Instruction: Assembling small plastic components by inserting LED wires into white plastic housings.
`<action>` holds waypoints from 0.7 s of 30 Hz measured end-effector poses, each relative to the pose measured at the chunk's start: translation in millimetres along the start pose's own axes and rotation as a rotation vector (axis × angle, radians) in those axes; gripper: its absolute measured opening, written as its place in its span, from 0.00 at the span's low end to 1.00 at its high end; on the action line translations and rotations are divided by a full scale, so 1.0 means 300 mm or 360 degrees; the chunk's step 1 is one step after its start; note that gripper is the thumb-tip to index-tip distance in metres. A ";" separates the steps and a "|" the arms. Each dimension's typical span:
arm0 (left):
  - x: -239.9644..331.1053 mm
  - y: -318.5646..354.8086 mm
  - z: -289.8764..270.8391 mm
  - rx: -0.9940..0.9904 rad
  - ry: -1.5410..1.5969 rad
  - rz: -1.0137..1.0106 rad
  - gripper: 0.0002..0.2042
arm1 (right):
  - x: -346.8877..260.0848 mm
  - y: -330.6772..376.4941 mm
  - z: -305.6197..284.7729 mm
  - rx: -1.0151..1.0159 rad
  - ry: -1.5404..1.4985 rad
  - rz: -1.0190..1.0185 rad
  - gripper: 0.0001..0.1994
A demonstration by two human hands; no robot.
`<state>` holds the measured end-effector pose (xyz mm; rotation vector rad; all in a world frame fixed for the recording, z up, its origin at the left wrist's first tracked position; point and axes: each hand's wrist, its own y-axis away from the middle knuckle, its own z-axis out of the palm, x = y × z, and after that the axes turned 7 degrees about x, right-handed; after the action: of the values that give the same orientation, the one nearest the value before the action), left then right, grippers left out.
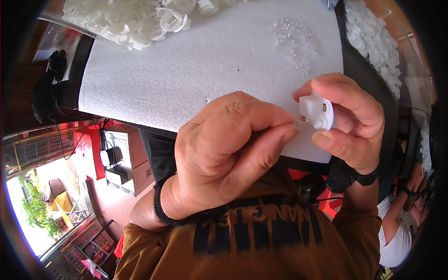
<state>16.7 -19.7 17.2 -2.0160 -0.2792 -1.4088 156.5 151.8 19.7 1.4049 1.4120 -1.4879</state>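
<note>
My right hand [352,116] grips a small white plastic holder [323,113] between the thumb and fingers. The holder has a round rim, a raised block and a small slot. My left hand [228,144] is closed in a pinch, thumb against forefinger, on what looks like a small LED. Its thin wire leads [302,121] reach the near side of the holder; whether they have entered it I cannot make out. The fingertips hide the LED's body. Both hands are above the near right part of a white foam sheet [154,77].
Several clear LEDs with thin leads [296,39] lie scattered on the sheet. White plastic holders are heaped in a clear-walled bin [135,23] at far left; more white parts [373,46] fill a bin at far right. Another person's arm [396,205] shows at right.
</note>
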 end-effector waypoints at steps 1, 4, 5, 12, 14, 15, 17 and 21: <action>0.000 0.000 0.000 -0.0006 -0.0044 0.0015 0.06 | 0.000 0.001 0.000 0.0008 0.0010 0.0002 0.27; 0.000 0.010 0.004 0.0020 0.0201 -0.0320 0.07 | -0.008 -0.001 0.003 -0.0002 0.0047 0.0017 0.27; 0.007 0.012 0.003 0.0021 0.0200 -0.0322 0.07 | -0.009 -0.002 0.003 -0.0003 0.0045 0.0017 0.27; 0.018 0.009 -0.009 -0.0034 0.0123 -0.0391 0.07 | -0.008 -0.006 0.002 -0.0039 0.0199 -0.0057 0.27; 0.014 0.008 -0.013 -0.0073 0.0058 -0.0337 0.06 | -0.009 -0.006 0.003 -0.0031 0.0195 -0.0040 0.26; 0.015 0.010 -0.016 -0.0079 -0.0016 -0.0263 0.06 | -0.014 -0.008 0.004 -0.0029 0.0224 -0.0011 0.26; 0.020 0.012 -0.015 -0.0085 -0.0089 -0.0192 0.06 | -0.017 -0.009 0.007 -0.0028 0.0250 0.0020 0.26; 0.029 0.018 -0.008 -0.0033 0.0002 -0.0433 0.07 | -0.020 -0.009 0.010 -0.0008 0.0317 -0.0005 0.26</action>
<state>21.2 -27.0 23.3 -2.0524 -0.5577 -1.5816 154.4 148.2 25.6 1.5842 1.5359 -1.3760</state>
